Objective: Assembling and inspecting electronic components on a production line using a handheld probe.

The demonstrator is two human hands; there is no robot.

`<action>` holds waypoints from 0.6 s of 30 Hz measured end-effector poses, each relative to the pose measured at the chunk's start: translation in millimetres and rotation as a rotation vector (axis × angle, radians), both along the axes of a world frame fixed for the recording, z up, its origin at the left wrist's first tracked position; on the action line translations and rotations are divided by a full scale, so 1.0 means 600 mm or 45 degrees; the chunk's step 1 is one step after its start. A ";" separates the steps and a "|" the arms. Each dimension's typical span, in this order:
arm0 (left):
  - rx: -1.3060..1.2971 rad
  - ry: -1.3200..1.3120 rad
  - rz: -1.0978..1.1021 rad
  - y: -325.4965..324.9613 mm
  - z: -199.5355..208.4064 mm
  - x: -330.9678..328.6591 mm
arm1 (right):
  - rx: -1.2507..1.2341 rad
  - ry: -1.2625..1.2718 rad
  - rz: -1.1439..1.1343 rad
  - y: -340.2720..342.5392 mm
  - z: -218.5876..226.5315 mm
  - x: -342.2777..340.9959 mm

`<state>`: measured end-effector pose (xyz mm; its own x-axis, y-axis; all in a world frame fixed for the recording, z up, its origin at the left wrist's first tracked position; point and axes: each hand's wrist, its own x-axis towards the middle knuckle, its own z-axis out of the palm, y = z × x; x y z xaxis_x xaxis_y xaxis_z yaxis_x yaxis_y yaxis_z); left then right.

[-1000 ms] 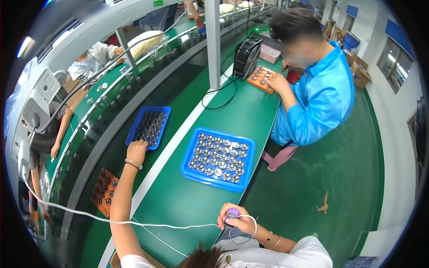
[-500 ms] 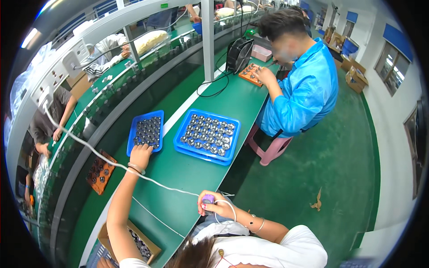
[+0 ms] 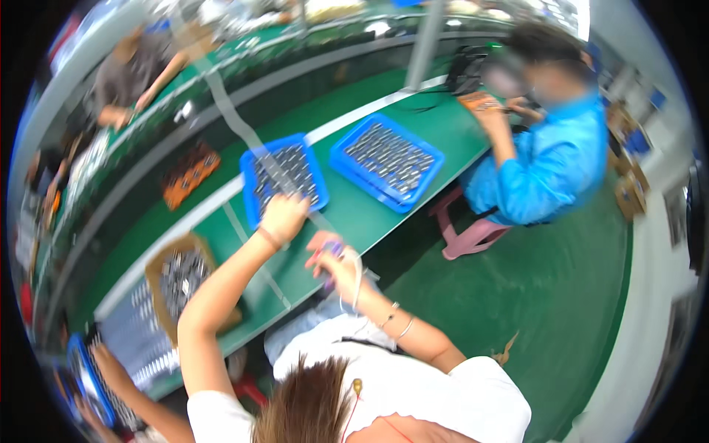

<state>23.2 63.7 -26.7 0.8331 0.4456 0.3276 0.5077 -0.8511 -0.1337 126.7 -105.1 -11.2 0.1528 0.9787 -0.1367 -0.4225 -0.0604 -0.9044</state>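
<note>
Blue tray (image 3: 283, 179) of small metal parts sits on the green surface (image 3: 369, 214) beside a second blue tray (image 3: 386, 160), and the left hand (image 3: 283, 216) rests on its near edge, fingers bent down over the parts. Motion blur hides whether those fingers pinch anything. The right hand (image 3: 330, 258), just beside the tray's near corner, has its fingers closed around a small purple tool (image 3: 334, 249) with a white cord, its shape hard to make out.

Two blue trays of small metal parts are counted on the table, the near tray (image 3: 255, 184) and the far tray (image 3: 347, 151); one cardboard box (image 3: 159, 258); one orange tray (image 3: 190, 171).
</note>
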 end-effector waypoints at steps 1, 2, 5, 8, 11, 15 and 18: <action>-0.051 -0.066 -0.034 -0.016 0.007 0.004 | -0.080 -0.026 0.016 0.008 -0.017 0.019; -0.125 -0.070 0.013 -0.035 0.020 0.016 | 0.003 0.068 -0.192 0.018 -0.030 0.017; -0.289 -0.022 0.063 -0.066 0.012 0.032 | -0.016 0.197 -0.187 0.035 -0.041 0.043; -0.516 -0.143 -0.005 -0.108 0.021 0.029 | -0.051 0.095 -0.206 0.037 -0.037 0.059; -0.570 -0.319 -0.079 -0.118 0.012 0.012 | -0.051 -0.054 -0.225 0.032 -0.024 0.063; -0.641 -0.421 -0.094 -0.062 0.077 -0.049 | -0.112 -0.176 -0.234 -0.009 -0.012 0.069; -0.661 -0.470 0.108 0.010 0.098 -0.084 | -0.214 -0.216 -0.200 -0.049 -0.020 0.067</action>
<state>-27.4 69.9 31.8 0.6618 0.6826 0.3101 0.5101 -0.7131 0.4810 167.1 -134.7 -23.3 0.3352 0.9071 -0.2546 -0.2822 -0.1612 -0.9457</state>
